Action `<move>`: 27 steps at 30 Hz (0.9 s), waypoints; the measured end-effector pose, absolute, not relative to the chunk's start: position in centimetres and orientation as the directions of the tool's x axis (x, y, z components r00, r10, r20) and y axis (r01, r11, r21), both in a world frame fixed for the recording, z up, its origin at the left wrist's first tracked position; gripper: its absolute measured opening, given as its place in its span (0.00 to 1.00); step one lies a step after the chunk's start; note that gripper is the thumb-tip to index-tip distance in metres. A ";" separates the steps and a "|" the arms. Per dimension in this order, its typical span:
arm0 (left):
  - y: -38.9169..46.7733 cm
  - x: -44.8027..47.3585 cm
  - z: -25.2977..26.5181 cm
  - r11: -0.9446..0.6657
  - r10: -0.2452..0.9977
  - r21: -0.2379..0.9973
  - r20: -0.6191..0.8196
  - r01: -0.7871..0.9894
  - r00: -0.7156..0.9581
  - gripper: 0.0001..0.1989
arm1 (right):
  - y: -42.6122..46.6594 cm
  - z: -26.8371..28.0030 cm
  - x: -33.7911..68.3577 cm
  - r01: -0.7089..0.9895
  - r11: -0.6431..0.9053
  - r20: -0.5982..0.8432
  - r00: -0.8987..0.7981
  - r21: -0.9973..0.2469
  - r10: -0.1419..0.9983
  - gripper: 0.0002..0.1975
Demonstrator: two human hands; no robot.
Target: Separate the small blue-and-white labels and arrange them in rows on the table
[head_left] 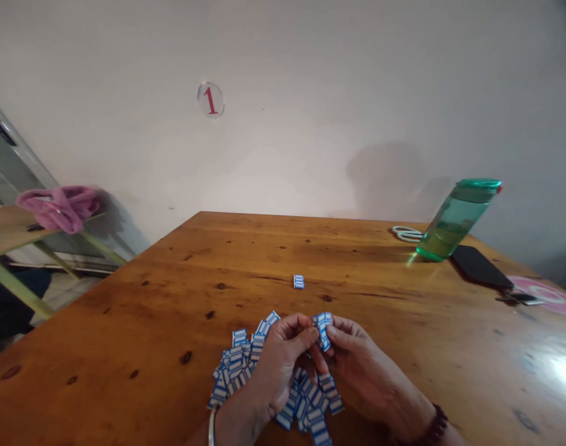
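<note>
blue and white, and right in the thick of it: the held pieces (pixel 322 334) are pinched between both hands, just above the right-hand far side of the pile (pixel 236 359). look at the line of them, long axis running away from the wearer with a slight lean, left hand (pixel 283 353) at one edge, right hand (pixel 369 371) at the other, neither farther off. the left hand has thumb and forefinger nearly meeting on them, other fingers curled; the right hand is closed in a thumb-and-finger grip. out beyond the pile lies the lone piece (pixel 298 282), flat, apart, squarish from here, and the left hand is nearer to it! flat little slabs all through the pile, white bars edged in blue, overlapping every which way; card or plastic, can't tell. glossy, knotty wood on the bench (pixel 171 303), and far to the pile's right, a translucent green bottle (pixel 459 217).
</note>
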State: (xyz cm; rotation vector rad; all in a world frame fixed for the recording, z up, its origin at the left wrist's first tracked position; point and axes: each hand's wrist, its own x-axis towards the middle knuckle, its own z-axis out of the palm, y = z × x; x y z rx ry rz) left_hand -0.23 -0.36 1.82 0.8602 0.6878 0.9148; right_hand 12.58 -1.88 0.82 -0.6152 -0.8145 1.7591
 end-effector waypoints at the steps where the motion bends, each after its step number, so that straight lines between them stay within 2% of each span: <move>1: -0.4 -0.2 1.8 0.311 0.895 0.879 -0.144 -0.360 0.422 0.12 | -1.9 0.9 12.4 -0.581 -0.201 -0.034 -0.286 -0.788 0.958 0.08; 4: -0.4 -0.2 1.6 0.201 0.946 0.944 -0.117 -0.263 0.303 0.07 | -1.9 0.8 11.9 -0.504 -0.134 -0.079 -0.130 -0.853 0.988 0.09; 8: -0.2 -0.1 1.2 0.048 0.983 0.991 -0.025 -0.124 0.184 0.04 | -2.0 0.1 11.3 -0.363 -0.042 -0.064 0.046 -0.931 0.997 0.12; 13: -0.3 0.0 1.4 -0.084 0.990 0.996 0.087 -0.035 0.108 0.02 | -2.1 -0.2 11.1 -0.286 -0.058 -0.074 0.048 -0.956 0.996 0.12; 16: -0.4 -0.1 1.4 -0.129 0.989 0.991 0.131 -0.032 0.069 0.11 | -2.2 0.1 11.1 -0.313 -0.061 -0.083 0.057 -0.948 0.995 0.10; 17: -0.5 -0.1 1.4 -0.131 0.989 0.991 0.133 -0.029 0.066 0.13 | -2.2 0.2 11.1 -0.334 -0.066 -0.090 0.057 -0.940 0.994 0.10; 21: -0.3 -0.4 1.2 -0.132 0.985 0.991 0.129 0.025 0.115 0.07 | -2.1 0.9 11.6 -0.405 -0.076 -0.096 0.028 -0.911 0.995 0.10; 27: 0.0 -0.4 1.4 -0.120 0.965 0.993 0.113 0.015 0.239 0.08 | -1.7 0.6 12.2 -0.280 -0.010 -0.017 0.024 -0.960 1.000 0.11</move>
